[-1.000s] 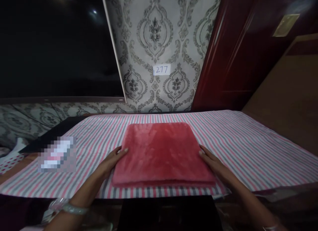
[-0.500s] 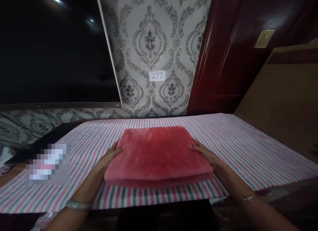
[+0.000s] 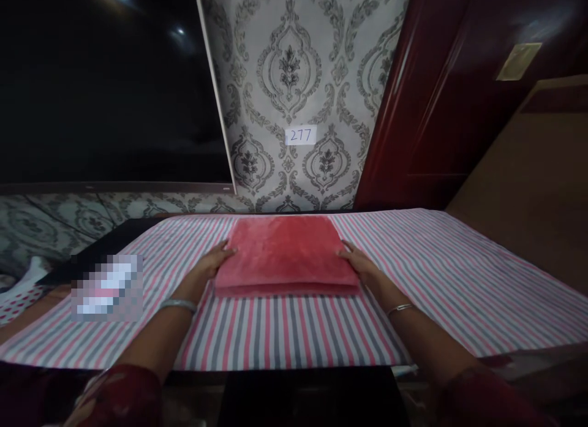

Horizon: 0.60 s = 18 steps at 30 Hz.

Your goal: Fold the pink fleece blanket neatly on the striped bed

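Left hand (image 3: pixel 212 261), right hand (image 3: pixel 364 266), both outstretched, folded red cloth (image 3: pixel 285 254) clasped between

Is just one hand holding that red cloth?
No, the left hand and the right hand each hold one side of the red cloth.

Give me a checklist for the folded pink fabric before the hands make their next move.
1. Left hand on the left side of the folded pink fabric, thumb on top: ok.
2. Right hand on the opposite side, thumb on top: ok.
3. Fabric still folded, layers stacked at the near edge: ok.
4. Striped cloth showing between fabric and near table edge: ok.
5. Underside flat on the striped cloth: cannot tell, hidden.
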Motion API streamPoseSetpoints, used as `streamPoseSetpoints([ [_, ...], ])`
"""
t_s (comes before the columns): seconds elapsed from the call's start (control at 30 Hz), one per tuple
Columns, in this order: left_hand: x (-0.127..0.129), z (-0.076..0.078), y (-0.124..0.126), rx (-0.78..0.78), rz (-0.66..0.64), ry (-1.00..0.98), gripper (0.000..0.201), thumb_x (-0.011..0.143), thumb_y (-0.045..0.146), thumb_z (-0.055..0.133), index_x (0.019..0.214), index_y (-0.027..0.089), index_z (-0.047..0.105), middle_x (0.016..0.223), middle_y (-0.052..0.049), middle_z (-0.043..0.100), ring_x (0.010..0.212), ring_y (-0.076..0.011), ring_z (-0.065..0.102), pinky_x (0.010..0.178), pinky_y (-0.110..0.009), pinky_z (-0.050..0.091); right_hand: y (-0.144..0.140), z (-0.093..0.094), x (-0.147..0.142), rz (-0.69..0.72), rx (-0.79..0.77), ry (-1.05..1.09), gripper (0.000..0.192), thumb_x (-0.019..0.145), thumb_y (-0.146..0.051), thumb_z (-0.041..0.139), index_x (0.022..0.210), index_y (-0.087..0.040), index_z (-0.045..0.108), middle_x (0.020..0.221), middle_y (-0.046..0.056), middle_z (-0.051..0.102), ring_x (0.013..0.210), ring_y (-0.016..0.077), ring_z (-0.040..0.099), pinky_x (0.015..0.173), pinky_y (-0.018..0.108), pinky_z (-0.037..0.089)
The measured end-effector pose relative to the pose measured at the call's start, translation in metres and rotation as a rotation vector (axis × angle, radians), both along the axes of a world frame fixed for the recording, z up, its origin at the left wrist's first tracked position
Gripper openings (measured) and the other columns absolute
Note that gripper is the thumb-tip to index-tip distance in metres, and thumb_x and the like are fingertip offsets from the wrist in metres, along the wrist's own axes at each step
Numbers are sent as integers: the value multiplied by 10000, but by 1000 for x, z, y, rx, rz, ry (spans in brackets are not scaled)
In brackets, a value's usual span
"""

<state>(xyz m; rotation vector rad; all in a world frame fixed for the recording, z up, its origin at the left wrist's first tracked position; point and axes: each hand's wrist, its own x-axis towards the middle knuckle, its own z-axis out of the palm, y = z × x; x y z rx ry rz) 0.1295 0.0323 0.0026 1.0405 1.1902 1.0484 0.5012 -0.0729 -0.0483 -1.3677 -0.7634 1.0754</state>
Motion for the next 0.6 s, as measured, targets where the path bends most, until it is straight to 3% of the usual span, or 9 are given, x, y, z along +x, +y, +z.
streamPoseSetpoints([
  [0.07,-4,-21,-1,-43,14,42,834,604,266,900,1341,127,537,1085,-181,734,945,-285,727,830,-385,589,-1,-19,-2,-9,-28,-9,820,689,-324,757,1424,-189,420,1132,110,722,916,264,727,855,439,588],
  [0.17,-14,-34,-4,-74,27,87,883,629,330,889,1387,118,489,1189,-202,693,1013,-276,708,877,-365,573,-8,-30,1,-25,-35,-19,777,733,-410,748,1414,-209,432,1304,125,643,1053,257,690,920,418,565],
  [0.27,-21,-34,-10,-83,-20,121,931,611,399,891,1402,143,474,1245,-203,667,1066,-286,688,898,-365,564,-17,-30,0,7,-41,-72,751,765,-500,710,1404,-211,441,1346,124,614,1110,260,663,936,425,553],
  [0.4,-13,-29,-20,31,-139,81,881,627,384,885,1379,148,491,1240,-192,673,1037,-282,695,894,-374,562,-22,-19,-9,51,55,-220,767,724,-438,728,1398,-200,451,1290,92,650,1114,263,648,959,424,534],
  [0.5,-5,-28,-29,99,-126,57,835,660,346,867,1383,175,486,1254,-166,670,1032,-272,697,876,-369,570,-24,-9,-9,15,93,-237,861,693,-385,736,1457,-196,386,1259,90,664,1066,265,664,937,408,544],
  [0.6,-4,-35,-36,87,-92,73,775,678,322,853,1359,188,509,1239,-144,680,1043,-258,692,878,-348,570,-29,-10,-1,37,103,-238,935,692,-398,745,1501,-203,319,1206,86,687,1042,269,670,915,414,550],
])
